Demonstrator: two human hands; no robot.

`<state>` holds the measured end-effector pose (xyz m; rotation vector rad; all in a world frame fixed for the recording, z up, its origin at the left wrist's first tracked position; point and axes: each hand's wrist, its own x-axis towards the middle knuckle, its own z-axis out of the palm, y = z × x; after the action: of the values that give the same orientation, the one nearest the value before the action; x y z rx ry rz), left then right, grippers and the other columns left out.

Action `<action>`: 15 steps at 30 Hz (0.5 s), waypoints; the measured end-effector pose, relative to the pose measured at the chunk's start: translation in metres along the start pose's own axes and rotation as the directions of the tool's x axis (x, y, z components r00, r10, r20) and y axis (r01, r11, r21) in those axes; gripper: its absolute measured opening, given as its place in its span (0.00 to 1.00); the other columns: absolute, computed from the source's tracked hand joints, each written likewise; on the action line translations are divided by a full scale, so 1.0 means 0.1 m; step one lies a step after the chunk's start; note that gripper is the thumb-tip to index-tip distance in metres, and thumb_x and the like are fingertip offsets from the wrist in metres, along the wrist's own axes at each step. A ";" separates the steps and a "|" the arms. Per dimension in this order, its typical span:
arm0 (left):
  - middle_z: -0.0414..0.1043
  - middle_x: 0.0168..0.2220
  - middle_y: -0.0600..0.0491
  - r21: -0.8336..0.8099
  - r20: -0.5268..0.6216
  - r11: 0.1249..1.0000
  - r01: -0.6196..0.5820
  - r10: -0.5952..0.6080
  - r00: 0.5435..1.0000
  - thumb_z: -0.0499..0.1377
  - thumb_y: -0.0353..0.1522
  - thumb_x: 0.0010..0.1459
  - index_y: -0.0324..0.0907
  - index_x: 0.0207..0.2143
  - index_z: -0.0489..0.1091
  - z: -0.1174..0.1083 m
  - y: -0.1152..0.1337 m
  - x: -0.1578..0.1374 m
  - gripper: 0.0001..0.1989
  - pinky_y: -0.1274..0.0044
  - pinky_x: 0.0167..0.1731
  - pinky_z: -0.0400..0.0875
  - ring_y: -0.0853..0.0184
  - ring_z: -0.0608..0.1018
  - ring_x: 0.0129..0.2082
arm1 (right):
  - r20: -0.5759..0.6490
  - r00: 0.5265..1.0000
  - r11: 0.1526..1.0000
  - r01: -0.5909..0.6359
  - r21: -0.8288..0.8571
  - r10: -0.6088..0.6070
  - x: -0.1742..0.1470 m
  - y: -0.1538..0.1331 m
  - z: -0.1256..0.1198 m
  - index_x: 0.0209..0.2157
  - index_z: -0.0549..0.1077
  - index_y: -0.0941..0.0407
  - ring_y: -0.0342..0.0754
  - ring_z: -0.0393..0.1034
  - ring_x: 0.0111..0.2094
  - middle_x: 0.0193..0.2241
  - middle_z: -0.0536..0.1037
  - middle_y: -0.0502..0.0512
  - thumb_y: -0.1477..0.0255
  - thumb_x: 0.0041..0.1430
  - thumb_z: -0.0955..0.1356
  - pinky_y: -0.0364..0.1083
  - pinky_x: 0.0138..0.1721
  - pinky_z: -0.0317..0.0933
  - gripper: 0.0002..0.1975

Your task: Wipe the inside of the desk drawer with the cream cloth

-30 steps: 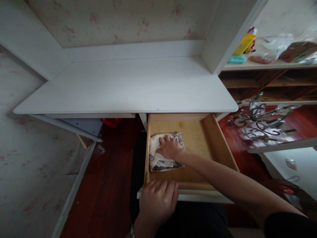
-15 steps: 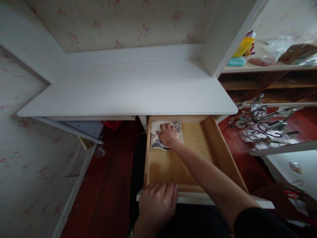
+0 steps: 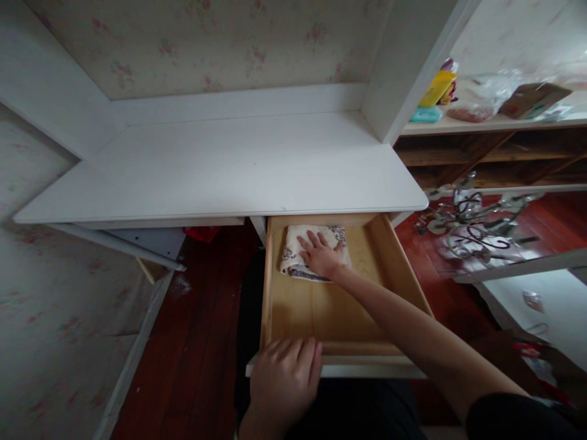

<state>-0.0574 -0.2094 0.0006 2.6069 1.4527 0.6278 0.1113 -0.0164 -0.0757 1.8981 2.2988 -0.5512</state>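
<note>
A wooden drawer [image 3: 293, 311] with a white front is pulled out from under the white desk [image 3: 220, 165]. Inside it, toward the back left, lies a folded cream cloth [image 3: 293, 250] with a dark pattern. My right hand [image 3: 323, 253] rests flat on this cloth, fingers spread. My left hand [image 3: 287, 376] is closed over the drawer's front edge at its left end, with the thumb along the top. The fingertips of that hand are hidden behind the front panel.
To the right, a chandelier [image 3: 481, 226] with curled arms lies on the red wooden floor [image 3: 202, 342]. Behind it a low shelf unit [image 3: 440, 153] carries bags, a yellow item and a brown box [image 3: 534, 101]. A papered wall [image 3: 36, 342] stands at the left.
My right hand has slid the cloth a little to the right, away from the drawer's left side, and its fingers are spread wider. My left hand keeps its hold. The view has shifted slightly.
</note>
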 end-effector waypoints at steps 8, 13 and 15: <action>0.73 0.25 0.57 0.007 -0.023 1.000 -0.011 0.011 1.000 0.53 0.30 0.64 0.44 0.33 0.71 0.01 0.00 0.00 0.08 0.74 0.26 0.64 0.67 0.74 0.23 | -0.004 0.990 0.988 -0.138 -0.069 0.139 -0.22 0.92 -0.17 0.70 0.47 0.53 0.60 0.39 0.69 0.71 0.43 0.57 0.53 0.68 0.52 0.73 0.61 0.40 0.34; 0.73 0.24 0.56 0.001 -0.030 1.000 -0.008 0.008 1.000 0.53 0.30 0.64 0.43 0.33 0.72 -0.01 0.01 0.00 0.09 0.76 0.28 0.66 0.69 0.75 0.24 | 0.007 0.995 0.995 -0.100 -0.005 0.100 -0.34 1.01 -0.23 0.68 0.54 0.59 0.57 0.47 0.68 0.69 0.51 0.64 0.58 0.63 0.62 0.55 0.63 0.49 0.36; 0.73 0.25 0.55 -0.009 -0.027 1.000 -0.004 0.003 1.000 0.53 0.30 0.65 0.43 0.34 0.72 -0.02 0.03 -0.01 0.09 0.76 0.28 0.67 0.69 0.75 0.24 | 0.012 0.997 0.997 -0.071 -0.002 0.071 -0.44 0.98 -0.22 0.67 0.56 0.59 0.58 0.50 0.66 0.67 0.55 0.65 0.59 0.62 0.64 0.53 0.62 0.51 0.35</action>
<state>-0.0564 -0.2115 0.0028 2.6045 1.4493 0.6711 0.2187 -0.0351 -0.0620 1.9615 2.2136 -0.5503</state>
